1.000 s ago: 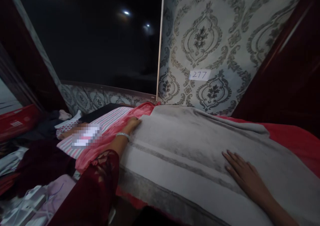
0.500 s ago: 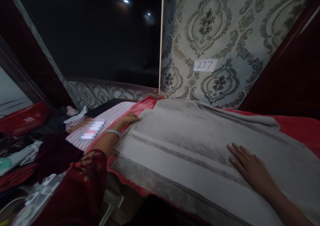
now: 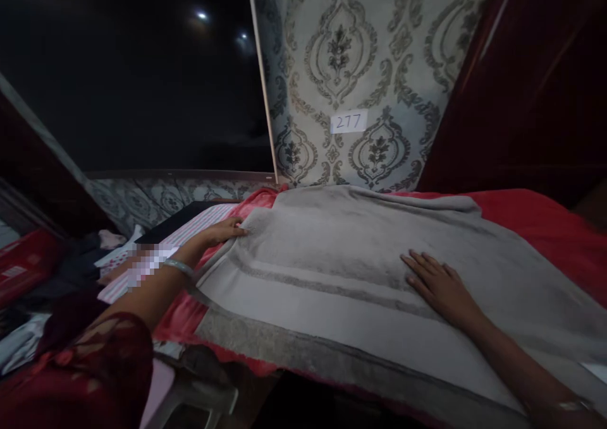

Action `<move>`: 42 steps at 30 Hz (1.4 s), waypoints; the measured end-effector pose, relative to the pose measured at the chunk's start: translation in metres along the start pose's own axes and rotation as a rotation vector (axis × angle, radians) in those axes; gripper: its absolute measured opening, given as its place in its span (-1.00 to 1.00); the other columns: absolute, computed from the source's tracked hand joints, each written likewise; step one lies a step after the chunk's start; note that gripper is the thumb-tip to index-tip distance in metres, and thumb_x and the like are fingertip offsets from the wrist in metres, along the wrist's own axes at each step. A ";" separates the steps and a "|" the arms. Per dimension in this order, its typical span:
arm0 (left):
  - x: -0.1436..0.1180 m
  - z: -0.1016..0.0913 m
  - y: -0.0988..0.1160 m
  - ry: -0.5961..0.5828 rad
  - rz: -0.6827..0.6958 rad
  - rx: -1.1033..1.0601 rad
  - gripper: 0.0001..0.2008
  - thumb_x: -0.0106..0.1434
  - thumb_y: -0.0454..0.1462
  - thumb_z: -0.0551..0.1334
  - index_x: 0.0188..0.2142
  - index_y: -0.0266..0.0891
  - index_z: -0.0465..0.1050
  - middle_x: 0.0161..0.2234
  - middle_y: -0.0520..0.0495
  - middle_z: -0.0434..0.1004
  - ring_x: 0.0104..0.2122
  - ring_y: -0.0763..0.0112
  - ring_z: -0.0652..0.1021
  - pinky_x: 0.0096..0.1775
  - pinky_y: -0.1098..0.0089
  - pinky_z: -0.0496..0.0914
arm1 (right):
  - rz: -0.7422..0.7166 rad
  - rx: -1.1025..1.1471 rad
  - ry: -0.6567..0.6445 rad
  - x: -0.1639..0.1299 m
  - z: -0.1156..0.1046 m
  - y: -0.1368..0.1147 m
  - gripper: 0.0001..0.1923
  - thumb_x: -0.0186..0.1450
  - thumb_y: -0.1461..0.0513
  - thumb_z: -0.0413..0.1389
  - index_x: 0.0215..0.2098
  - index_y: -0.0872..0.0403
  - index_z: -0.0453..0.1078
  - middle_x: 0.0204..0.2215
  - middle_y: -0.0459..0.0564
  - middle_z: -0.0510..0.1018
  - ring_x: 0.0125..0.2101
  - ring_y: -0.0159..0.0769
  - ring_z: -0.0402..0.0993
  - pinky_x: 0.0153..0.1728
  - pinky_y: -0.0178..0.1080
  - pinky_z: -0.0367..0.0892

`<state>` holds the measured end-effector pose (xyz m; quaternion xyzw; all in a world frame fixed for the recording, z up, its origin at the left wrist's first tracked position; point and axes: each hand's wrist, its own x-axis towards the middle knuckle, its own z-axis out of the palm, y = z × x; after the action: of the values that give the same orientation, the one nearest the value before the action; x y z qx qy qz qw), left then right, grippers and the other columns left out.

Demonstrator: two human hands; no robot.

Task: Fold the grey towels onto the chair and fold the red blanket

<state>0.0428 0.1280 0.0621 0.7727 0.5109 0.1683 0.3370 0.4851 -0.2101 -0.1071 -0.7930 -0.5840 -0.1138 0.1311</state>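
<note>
A large grey towel (image 3: 322,242) with a smoother woven band along its near side lies folded over a red cloth (image 3: 531,217). At its left edge, my left hand (image 3: 226,229) pinches the fabric between thumb and fingers, and the edge bends up slightly beneath it. My right hand (image 3: 436,283) rests palm down on the towel's right-hand part, fingers stretched out and holding nothing. A lower layer of the same grey towel shows along the front edge.
A striped cloth (image 3: 203,222) lies left of the towel, partly under my left arm. Behind stand a dark television (image 3: 165,81) and a patterned wall with a paper label (image 3: 349,121). A pale plastic stool (image 3: 202,400) is below the front edge; piled clothes lie left.
My view has turned right, so the scene sits further left. My left hand still grips the towel's edge, which now curves up a little. My right hand stays flat on the towel.
</note>
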 end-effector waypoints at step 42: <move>0.023 0.174 0.089 0.051 0.139 -0.045 -0.51 0.21 -0.19 0.20 0.10 -0.35 0.36 -0.28 -0.14 0.51 -0.29 0.26 0.54 -0.30 0.36 0.44 | 0.240 0.223 -0.128 0.045 -0.044 -0.053 -0.52 0.47 0.02 -0.10 0.20 0.00 0.40 0.31 0.11 0.29 0.31 0.08 0.13 0.21 0.22 0.14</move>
<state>0.2173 0.0656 -0.0025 0.7939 0.4608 0.2224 0.3284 0.4463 -0.1697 -0.0470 -0.8432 -0.5011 0.0189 0.1937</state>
